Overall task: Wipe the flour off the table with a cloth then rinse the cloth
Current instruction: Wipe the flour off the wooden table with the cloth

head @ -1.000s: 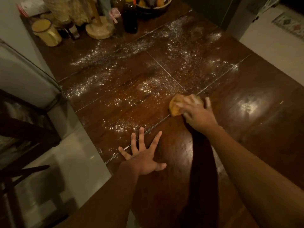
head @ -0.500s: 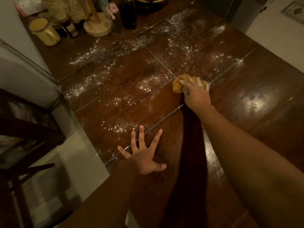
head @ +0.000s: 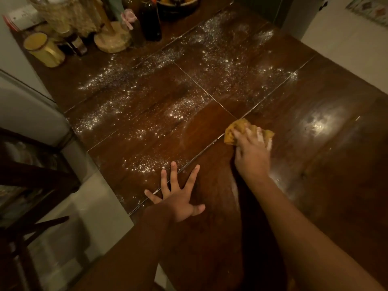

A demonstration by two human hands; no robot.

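White flour lies scattered over the far and left parts of the dark wooden table. My right hand grips a bunched yellow cloth and presses it on the table near the middle seam. The cloth sticks out beyond my fingers on the left and right. My left hand lies flat on the table near its left edge, fingers spread, just below a small patch of flour.
At the table's far left end stand a yellow jar, a wooden round base, dark bottles and a bowl. A dark chair stands on the pale floor at the left. The table's right half shines.
My right hand pushed the cloth away across the table, then pulled it back toward me. My left hand has stayed flat in place.
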